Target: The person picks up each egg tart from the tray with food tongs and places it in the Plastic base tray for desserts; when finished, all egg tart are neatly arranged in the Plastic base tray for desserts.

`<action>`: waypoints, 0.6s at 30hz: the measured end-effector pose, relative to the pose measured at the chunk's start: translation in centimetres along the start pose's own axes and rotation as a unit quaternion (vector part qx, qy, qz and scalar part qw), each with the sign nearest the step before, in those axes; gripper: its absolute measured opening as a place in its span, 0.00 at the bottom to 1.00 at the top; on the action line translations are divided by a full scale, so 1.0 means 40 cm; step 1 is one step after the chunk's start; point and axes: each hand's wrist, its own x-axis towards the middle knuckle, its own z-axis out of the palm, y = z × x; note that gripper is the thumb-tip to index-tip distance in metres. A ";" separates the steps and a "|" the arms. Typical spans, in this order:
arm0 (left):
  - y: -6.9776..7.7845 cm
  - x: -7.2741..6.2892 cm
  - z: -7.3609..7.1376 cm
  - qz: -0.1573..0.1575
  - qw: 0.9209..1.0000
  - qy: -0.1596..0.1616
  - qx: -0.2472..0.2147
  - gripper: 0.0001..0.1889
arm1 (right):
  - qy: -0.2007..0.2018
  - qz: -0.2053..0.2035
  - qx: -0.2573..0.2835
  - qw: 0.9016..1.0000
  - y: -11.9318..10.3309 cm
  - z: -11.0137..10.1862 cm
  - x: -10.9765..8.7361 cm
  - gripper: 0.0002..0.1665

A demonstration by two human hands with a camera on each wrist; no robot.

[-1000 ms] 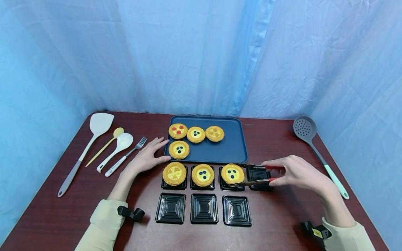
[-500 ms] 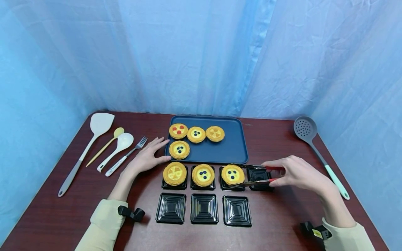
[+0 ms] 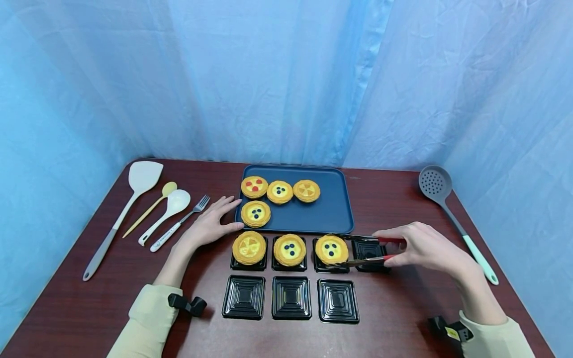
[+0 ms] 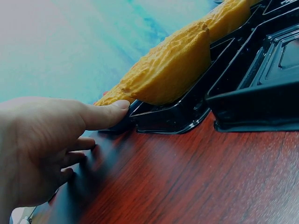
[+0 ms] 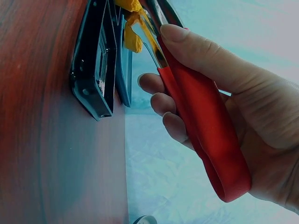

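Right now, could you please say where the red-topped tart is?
In the head view, the red-topped tart sits in the far left corner of the blue tray, with a dark-dotted tart directly to its right.

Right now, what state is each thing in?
Tongs: held in right grip
Third back tart: between tongs, seating unclear
Left grip: at tray's edge
Tray: bearing four tarts
Left two back boxes: one tart each
Rightmost back box: no tart
Front boxes: no tarts
Spatula: lying
Spoons: lying
Fork: lying
Skimmer: lying
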 end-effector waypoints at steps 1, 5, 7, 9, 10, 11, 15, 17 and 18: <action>0.000 0.000 0.000 0.000 1.000 0.000 0.001 0.41 | 0.001 0.000 -0.001 1.000 0.000 -0.001 0.000 0.35; 0.002 0.001 0.000 -0.001 1.000 0.000 -0.001 0.41 | 0.003 -0.002 -0.003 1.000 -0.001 -0.002 -0.001 0.35; 0.003 0.001 0.000 0.000 1.000 0.000 -0.001 0.41 | 0.002 -0.002 -0.002 1.000 -0.002 -0.003 -0.001 0.35; 0.005 0.001 -0.001 0.000 1.000 0.000 -0.003 0.41 | 0.002 -0.001 -0.002 1.000 -0.002 -0.004 -0.001 0.35; 0.005 0.001 0.000 0.000 1.000 0.000 -0.003 0.41 | 0.001 0.000 -0.002 1.000 -0.003 -0.005 -0.001 0.35; 0.006 0.001 0.000 0.002 1.000 0.000 -0.001 0.41 | 0.001 0.000 -0.001 1.000 -0.003 -0.005 -0.002 0.35; 0.004 0.000 0.001 0.004 1.000 0.003 0.005 0.40 | 0.003 -0.001 0.004 1.000 -0.007 -0.008 -0.002 0.35; 0.003 -0.001 0.001 0.005 1.000 0.005 0.007 0.40 | 0.003 0.000 0.007 1.000 -0.010 -0.009 -0.003 0.35; 0.003 -0.001 0.002 0.005 1.000 0.005 0.007 0.40 | 0.004 0.002 0.009 1.000 -0.011 -0.010 -0.003 0.35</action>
